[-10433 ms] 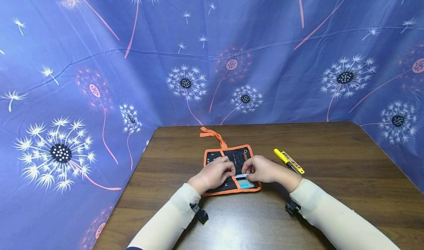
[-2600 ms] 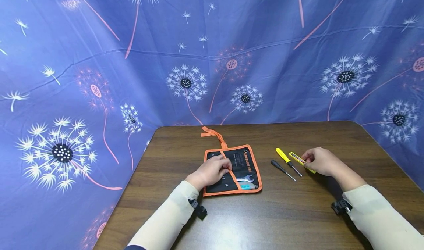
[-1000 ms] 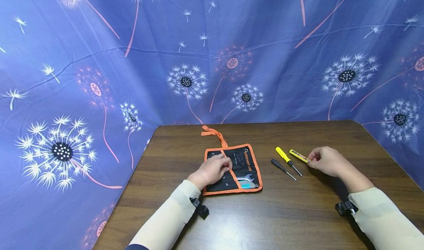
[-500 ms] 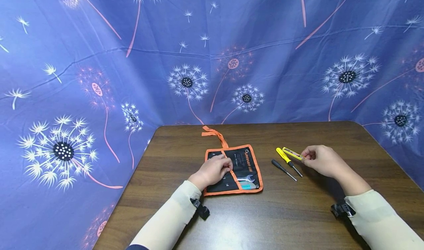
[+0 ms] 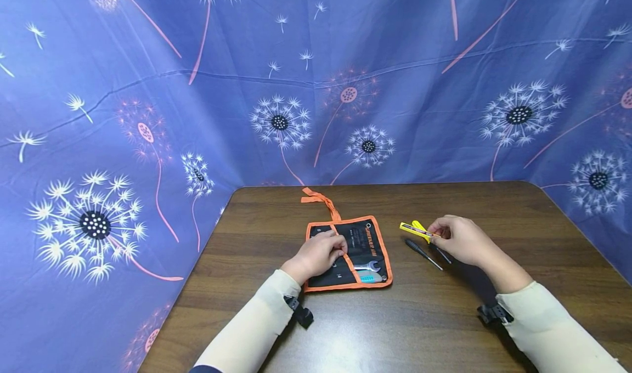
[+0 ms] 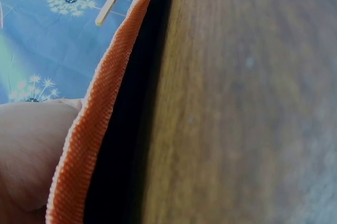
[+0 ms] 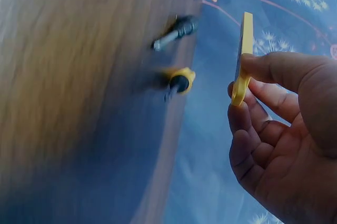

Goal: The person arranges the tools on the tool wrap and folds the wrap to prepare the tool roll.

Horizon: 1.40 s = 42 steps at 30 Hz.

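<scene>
A black tool pouch (image 5: pixel 356 241) with orange trim lies unrolled on the table. My left hand (image 5: pixel 316 255) rests on it, fingers pinching the orange pocket edge (image 5: pixel 350 263). From that pocket stick out a wrench (image 5: pixel 367 266) and a teal-and-grey tool (image 5: pixel 369 276). Between thumb and fingers, my right hand (image 5: pixel 461 240) grips a slim flat yellow case (image 7: pixel 246 34) with a printed label, raised over the table. Below and beside it lie a yellow-handled screwdriver (image 5: pixel 416 224) and a black-handled screwdriver (image 5: pixel 418 247). The held case partly covers the yellow handle in the head view.
Orange tie straps (image 5: pixel 318 197) trail from the pouch toward the back of the brown wooden table (image 5: pixel 266 214). Behind the table hangs a blue dandelion-print cloth (image 5: pixel 434 115). In the left wrist view, the pouch's orange trim (image 6: pixel 105 97) is close up.
My right hand has lifted the yellow case off the table and carried it left, over the screwdrivers. The left hand stays on the pouch. Earlier, both hands were at the pouch.
</scene>
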{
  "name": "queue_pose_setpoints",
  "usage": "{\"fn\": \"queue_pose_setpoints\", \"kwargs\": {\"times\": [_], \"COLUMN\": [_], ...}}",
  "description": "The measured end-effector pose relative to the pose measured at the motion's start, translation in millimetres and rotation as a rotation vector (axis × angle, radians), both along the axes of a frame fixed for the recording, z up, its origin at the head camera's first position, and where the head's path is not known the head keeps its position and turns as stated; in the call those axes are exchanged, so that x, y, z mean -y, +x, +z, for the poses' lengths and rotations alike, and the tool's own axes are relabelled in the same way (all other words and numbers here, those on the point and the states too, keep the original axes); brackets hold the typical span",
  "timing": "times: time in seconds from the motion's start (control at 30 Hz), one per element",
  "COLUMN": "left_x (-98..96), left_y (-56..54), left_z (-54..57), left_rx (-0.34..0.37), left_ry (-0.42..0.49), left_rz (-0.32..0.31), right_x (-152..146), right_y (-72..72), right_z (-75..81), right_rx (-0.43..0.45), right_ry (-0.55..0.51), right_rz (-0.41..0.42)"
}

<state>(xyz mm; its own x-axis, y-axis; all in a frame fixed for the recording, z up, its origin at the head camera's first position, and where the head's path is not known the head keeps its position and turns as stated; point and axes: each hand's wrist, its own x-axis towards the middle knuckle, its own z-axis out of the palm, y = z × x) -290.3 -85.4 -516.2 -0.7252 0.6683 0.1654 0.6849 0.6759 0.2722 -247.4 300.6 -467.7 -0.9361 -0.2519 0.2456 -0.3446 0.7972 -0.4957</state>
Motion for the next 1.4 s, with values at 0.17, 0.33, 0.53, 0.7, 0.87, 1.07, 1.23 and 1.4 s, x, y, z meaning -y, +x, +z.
{"fn": "queue_pose_setpoints", "kwargs": {"times": [0.17,0.33,0.53,0.7,0.87,1.07,1.23,1.4], "left_x": [-0.2,-0.3,0.1,0.7,0.2,0.3,0.1,0.1], "left_y": [0.8,0.4,0.0,0.4,0.5,0.5,0.8,1.2], "left_z": [1.1,0.7,0.3,-1.2,-1.4,-2.9,-2.1,1.1], "left_rx": [0.005,0.006,-0.002,-0.013,-0.021,-0.015,-0.012,0.0], "left_ry": [-0.002,0.0,0.01,0.006,0.015,0.006,0.004,0.009], "left_rz": [0.004,0.008,0.003,0.004,0.0,0.001,0.003,0.003], "right_x": [12.1,20.8,29.0,34.8,40.7,49.8,55.7,59.7], "right_y": [-1.6,-2.9,-4.3,-4.6,-4.9,-5.3,-6.5,-8.7], "right_z": [-1.5,-3.1,-7.9,-10.1,-9.5,-7.0,-6.3,-6.7], "right_rx": [0.006,0.008,0.01,0.019,0.027,0.07,0.08,0.063], "right_ry": [-0.01,-0.005,0.002,0.006,0.011,-0.002,0.0,0.006], "right_rz": [0.017,0.027,0.045,0.055,0.051,0.065,0.067,0.077]}}
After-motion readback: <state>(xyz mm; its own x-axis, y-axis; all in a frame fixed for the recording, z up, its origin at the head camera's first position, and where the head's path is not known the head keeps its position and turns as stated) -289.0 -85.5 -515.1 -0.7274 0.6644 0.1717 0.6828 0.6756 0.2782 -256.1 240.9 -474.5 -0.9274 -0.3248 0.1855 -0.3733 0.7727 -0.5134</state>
